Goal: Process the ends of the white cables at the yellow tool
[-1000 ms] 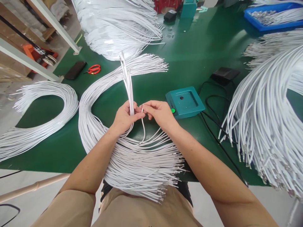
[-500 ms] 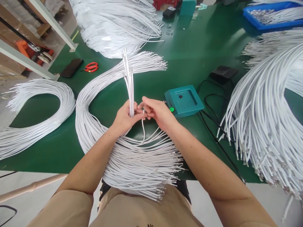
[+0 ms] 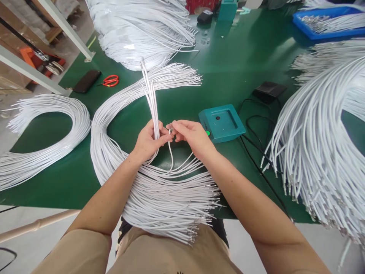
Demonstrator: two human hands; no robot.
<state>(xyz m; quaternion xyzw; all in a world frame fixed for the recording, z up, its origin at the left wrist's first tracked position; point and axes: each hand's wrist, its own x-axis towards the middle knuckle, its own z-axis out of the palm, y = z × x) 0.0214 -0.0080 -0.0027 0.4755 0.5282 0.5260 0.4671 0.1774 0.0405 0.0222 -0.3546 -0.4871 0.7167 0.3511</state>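
Note:
My left hand (image 3: 149, 140) is closed around a small bunch of white cables (image 3: 152, 104), whose ends stand up above the fingers. Between both hands a single white cable (image 3: 171, 154) rises in a loop, its metal tip pinched at my fingertips. My right hand (image 3: 189, 136) has its thumb and fingers together on that tip, close to the left thumb. Below the hands lies a large coil of white cables (image 3: 168, 198), its terminal ends pointing right and hanging over the table edge at my lap.
Right of my hands sits a teal device (image 3: 224, 123) with a green button and black cords. More white cable bundles lie left (image 3: 65, 140), behind (image 3: 139, 34) and right (image 3: 319, 144). Red-handled scissors (image 3: 110, 80), a dark phone-like object (image 3: 87, 81) and a blue tray (image 3: 327, 23) are farther back.
The upright bunch in my left hand has tilted a little to the left. My right thumb and fingers have closed onto the single cable's tip.

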